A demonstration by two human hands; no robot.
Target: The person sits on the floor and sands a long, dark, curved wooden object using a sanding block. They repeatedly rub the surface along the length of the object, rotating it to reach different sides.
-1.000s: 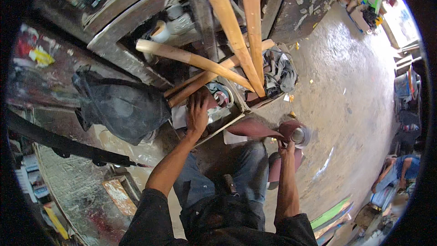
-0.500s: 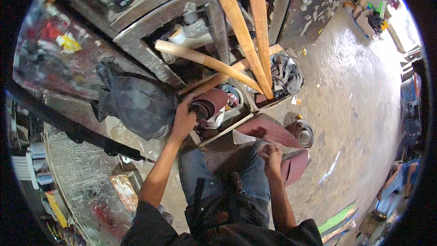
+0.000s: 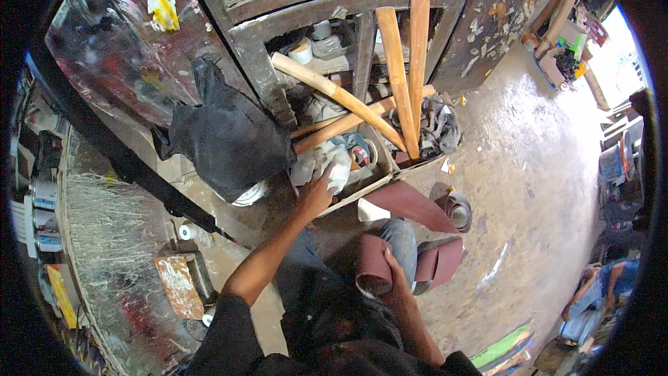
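Note:
My left hand (image 3: 317, 193) is in the box (image 3: 367, 189) in front of me, its fingers closed on a crumpled white cloth (image 3: 338, 160). Over my lap, my right hand (image 3: 397, 280) grips a reddish-brown sandpaper roll (image 3: 374, 256) from its right side. A loose strip of the same sandpaper (image 3: 410, 205) runs along the floor from the box to a coiled roll (image 3: 457, 213). Another curled sandpaper piece (image 3: 442, 262) lies beside my right knee.
Several wooden handles (image 3: 396, 73) stick up and lean across the box against a dark cabinet (image 3: 327, 2). A black plastic bag (image 3: 226, 143) stands left of the box. Crumpled dark plastic (image 3: 438, 125) fills the box's right end. A paint-splashed block (image 3: 179, 285) lies at left.
The sandpaper roll has passed from my left hand in the box to my right hand over my lap. My left hand has moved onto the white cloth. The view has shifted.

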